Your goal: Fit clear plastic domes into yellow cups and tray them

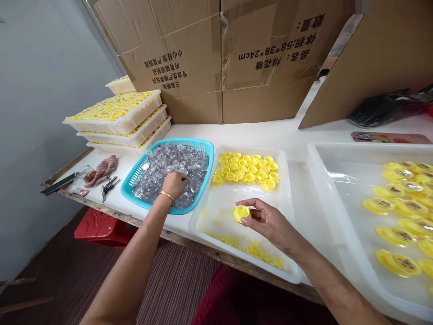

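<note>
"What's nearest?"

"Yellow crumbs [264,253] along the near side of a white tray [230,195]. Above its bare middle, the right hand [270,222] grips a small yellow cup-like piece [241,213] between thumb and fingers, its round opening showing."

"And the left?"

"The left hand [173,184] reaches down into clear plastic pieces [162,162] in a blue basket [202,192]. Its fingertips are hidden, so I can't tell whether they have closed on anything."

"Which step would you call this?"

"I'd judge it a reach among the clear pieces, with the yellow one held apart from them."

"What does a move from here call for?"

"Lifting a clear piece would take a fingertip pinch that frees it from its neighbours, I think, while the right hand keeps a light, steady hold."

"Farther off?"

"More yellow pieces [250,169] cluster at the tray's far end. Beyond the basket, to the left, stand stacked trays [135,115] filled with yellow pieces, and behind everything, upright cardboard [192,104]."
</note>
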